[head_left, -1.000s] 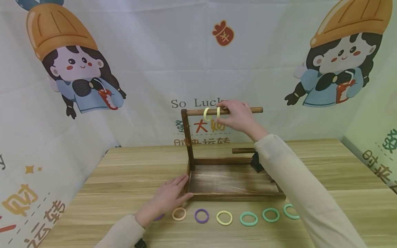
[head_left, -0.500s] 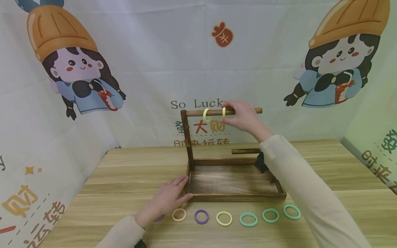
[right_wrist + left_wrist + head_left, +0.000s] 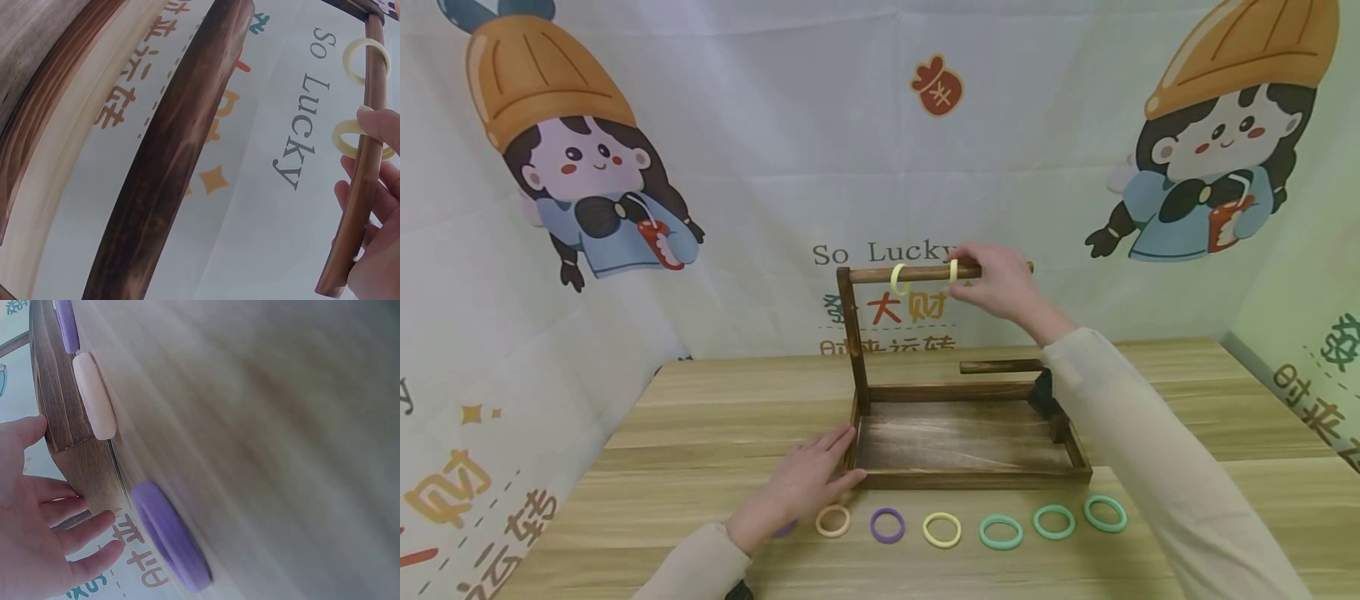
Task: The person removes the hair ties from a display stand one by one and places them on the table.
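A dark wooden stand (image 3: 970, 480) has a shallow tray base and an upper rod (image 3: 925, 273) reaching right from its left post. My right hand (image 3: 1002, 285) pinches a pale yellow ring (image 3: 953, 272) that encircles this rod; in the right wrist view, thumb and fingertip meet at that ring (image 3: 342, 139), near the rod's free end. A second pale yellow ring (image 3: 895, 279) hangs farther left on the same rod. My left hand (image 3: 801, 477) rests against the tray's left front corner, its fingers extended and touching the wood, as the left wrist view also shows.
In front of the tray lies a row of rings: a purple one (image 3: 785, 528) partly behind my left hand, a peach one (image 3: 832, 533), another purple (image 3: 887, 540), a yellow (image 3: 942, 545) and several green (image 3: 1001, 546). A lower rod (image 3: 996, 367) juts leftward over the tray.
My right hand has slid rightward along the upper rod with the pinched yellow ring, away from the other yellow ring. The left hand stays where it was.
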`<state>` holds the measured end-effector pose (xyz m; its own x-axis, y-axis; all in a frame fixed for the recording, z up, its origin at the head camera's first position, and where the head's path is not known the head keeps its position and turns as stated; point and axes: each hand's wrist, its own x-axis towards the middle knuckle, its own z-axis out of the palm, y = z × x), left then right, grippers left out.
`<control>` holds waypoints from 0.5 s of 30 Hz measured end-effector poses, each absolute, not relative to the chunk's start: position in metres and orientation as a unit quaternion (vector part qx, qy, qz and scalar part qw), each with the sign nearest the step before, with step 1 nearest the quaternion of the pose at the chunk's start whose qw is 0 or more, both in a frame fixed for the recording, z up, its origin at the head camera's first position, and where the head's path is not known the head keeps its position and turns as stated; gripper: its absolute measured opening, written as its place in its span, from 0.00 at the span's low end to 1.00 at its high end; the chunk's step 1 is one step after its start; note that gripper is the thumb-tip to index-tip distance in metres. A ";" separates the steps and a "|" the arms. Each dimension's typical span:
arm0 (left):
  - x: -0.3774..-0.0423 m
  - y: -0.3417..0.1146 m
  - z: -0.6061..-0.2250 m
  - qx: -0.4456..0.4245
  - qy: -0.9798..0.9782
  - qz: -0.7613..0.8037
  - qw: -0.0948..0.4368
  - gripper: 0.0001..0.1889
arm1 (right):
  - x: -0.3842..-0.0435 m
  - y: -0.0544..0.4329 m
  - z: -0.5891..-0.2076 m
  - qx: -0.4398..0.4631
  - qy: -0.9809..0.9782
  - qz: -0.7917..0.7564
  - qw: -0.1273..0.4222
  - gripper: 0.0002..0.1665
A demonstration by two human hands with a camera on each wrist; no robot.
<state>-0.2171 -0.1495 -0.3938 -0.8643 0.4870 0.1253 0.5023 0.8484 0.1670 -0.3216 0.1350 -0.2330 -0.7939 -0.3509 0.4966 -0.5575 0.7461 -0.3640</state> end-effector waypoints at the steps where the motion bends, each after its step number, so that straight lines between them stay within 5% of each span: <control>1: -0.217 -0.149 -0.394 -0.257 -0.961 -0.098 0.040 0.34 | -0.321 0.136 -0.233 0.249 -0.911 0.258 0.202 0.23; 15: -0.217 -0.150 -0.394 -0.257 -0.961 -0.100 0.037 0.34 | -0.320 0.154 -0.236 0.243 -0.902 0.300 0.194 0.24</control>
